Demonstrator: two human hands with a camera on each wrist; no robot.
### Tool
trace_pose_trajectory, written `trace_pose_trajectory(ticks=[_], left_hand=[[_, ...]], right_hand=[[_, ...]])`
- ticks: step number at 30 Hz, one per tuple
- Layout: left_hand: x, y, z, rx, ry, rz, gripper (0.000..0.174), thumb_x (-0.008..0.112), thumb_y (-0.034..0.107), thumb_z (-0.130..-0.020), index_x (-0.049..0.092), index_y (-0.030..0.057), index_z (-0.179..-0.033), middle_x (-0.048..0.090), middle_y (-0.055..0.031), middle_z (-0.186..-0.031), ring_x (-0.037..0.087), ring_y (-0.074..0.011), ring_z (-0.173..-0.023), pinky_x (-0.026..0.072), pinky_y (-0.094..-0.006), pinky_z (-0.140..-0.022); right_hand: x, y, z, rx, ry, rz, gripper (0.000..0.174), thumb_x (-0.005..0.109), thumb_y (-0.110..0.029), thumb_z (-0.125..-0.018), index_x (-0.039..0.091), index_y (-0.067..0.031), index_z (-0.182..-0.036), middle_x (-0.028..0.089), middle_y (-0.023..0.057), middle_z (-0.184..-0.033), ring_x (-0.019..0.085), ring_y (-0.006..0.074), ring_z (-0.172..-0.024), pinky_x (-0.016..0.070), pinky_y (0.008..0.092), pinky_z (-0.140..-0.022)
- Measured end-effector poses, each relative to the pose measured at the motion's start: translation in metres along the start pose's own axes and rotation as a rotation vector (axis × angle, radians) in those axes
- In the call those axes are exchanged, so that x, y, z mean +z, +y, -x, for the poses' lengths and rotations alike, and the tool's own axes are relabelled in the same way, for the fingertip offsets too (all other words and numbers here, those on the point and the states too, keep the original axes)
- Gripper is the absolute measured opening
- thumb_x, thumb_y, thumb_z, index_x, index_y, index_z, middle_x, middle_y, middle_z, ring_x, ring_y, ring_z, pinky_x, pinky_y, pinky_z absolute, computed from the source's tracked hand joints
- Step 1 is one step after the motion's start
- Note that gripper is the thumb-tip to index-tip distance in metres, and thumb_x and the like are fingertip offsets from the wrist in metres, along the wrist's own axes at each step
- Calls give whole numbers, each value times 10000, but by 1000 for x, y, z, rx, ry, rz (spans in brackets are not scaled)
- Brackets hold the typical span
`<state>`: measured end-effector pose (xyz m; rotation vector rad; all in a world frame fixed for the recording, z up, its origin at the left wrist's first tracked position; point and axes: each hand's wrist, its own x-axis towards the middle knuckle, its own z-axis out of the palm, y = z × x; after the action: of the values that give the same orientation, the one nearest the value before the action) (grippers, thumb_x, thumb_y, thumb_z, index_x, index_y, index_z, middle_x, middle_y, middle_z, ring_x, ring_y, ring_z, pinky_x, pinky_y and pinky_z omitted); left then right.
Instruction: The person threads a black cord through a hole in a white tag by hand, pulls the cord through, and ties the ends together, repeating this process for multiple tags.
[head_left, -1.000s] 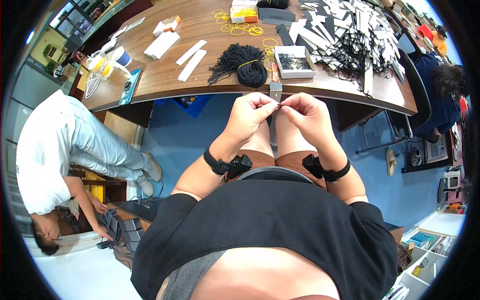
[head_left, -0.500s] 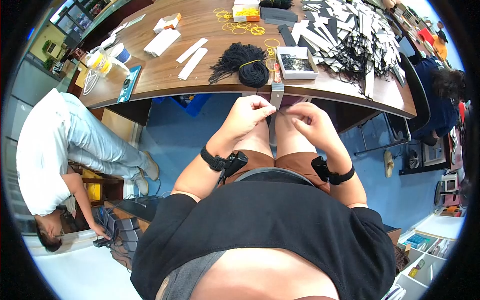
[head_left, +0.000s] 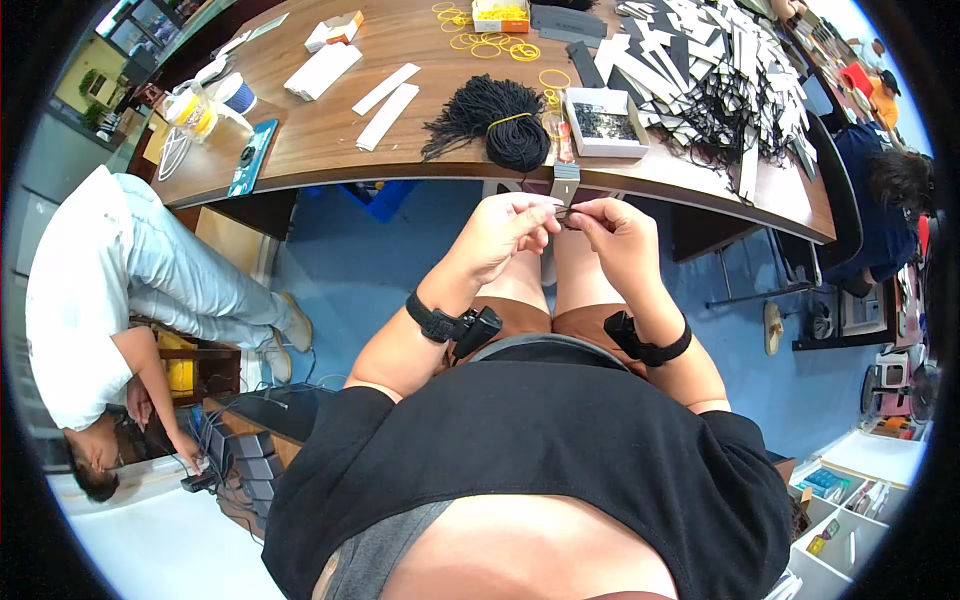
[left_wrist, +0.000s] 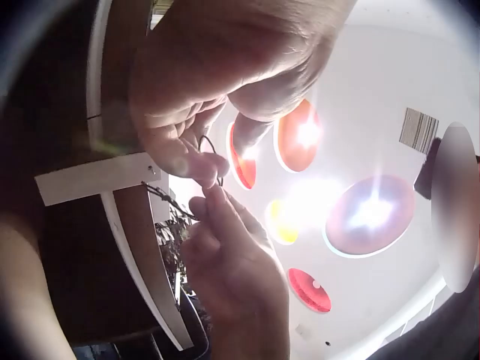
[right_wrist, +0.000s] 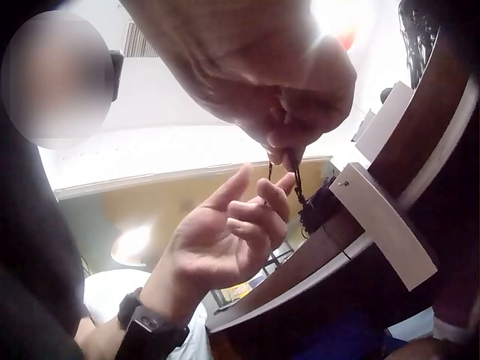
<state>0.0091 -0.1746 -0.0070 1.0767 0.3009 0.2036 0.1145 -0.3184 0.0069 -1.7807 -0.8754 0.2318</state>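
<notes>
In the head view my left hand [head_left: 502, 238] and right hand [head_left: 622, 238] meet above the lap, just in front of the table edge. The right thumb and fingertips pinch a thin black cord [right_wrist: 298, 184], whose knotted part dangles below them in the right wrist view. On the left hand the fingers are curled, and a small loop of that cord runs at its fingertips in the left wrist view. A bundle of black cords [head_left: 517, 142] tied with a yellow band lies on the table beyond, beside an open white box [head_left: 612, 150] of small black pieces.
A light grey block [head_left: 565, 188] juts past the table edge close to the hands. White and black strips [head_left: 690, 80] are heaped at the right. Yellow rubber bands [head_left: 490, 45], a phone [head_left: 252, 158] and a cup [head_left: 236, 94] lie farther off. Another person [head_left: 90, 290] bends at the left.
My right hand moved away from the left, blurred midway, and came back close to it. The left fingers now look more spread from the thumb than before.
</notes>
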Motion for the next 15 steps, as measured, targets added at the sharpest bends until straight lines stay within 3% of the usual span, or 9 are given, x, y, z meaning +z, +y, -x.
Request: trace_pose_trajectory(ticks=[3, 7, 10, 15], left_hand=[[-4, -4, -3, -18, 1, -13, 175, 626, 106, -862, 640, -13, -990, 633, -56, -790, 560, -79, -634, 453, -187, -571], [-11, -9, -12, 53, 49, -123, 141, 632, 79, -850, 648, -15, -953, 631, -50, -778, 562, -80, -645, 457, -197, -580], [-8, -7, -12, 131, 42, -414, 115, 639, 75, -838, 661, -15, -907, 625, -32, -755, 547, -76, -637, 450, -206, -580], [-7, -3, -18, 250, 113, -618, 105, 645, 82, -830, 676, -10, -870, 621, -23, -744, 540, -75, -640, 437, -218, -587]], right_hand=[[0, 6, 0, 81, -22, -68, 110, 691, -47, -784, 671, -5, -883, 642, 38, -701, 563, 48, -630, 459, 204, -579], [-5, 10, -2, 195, -164, -160, 102, 677, -60, -808, 665, -4, -892, 635, 20, -700, 553, 50, -624, 450, 200, -575], [-3, 18, -3, 256, -215, -300, 102, 662, -73, -829, 658, 5, -894, 630, 5, -707, 552, 56, -634, 449, 205, -577], [3, 32, -11, 75, -68, -191, 184, 688, -96, -808, 652, -22, -972, 621, 14, -684, 524, 49, -606, 441, 209, -565]])
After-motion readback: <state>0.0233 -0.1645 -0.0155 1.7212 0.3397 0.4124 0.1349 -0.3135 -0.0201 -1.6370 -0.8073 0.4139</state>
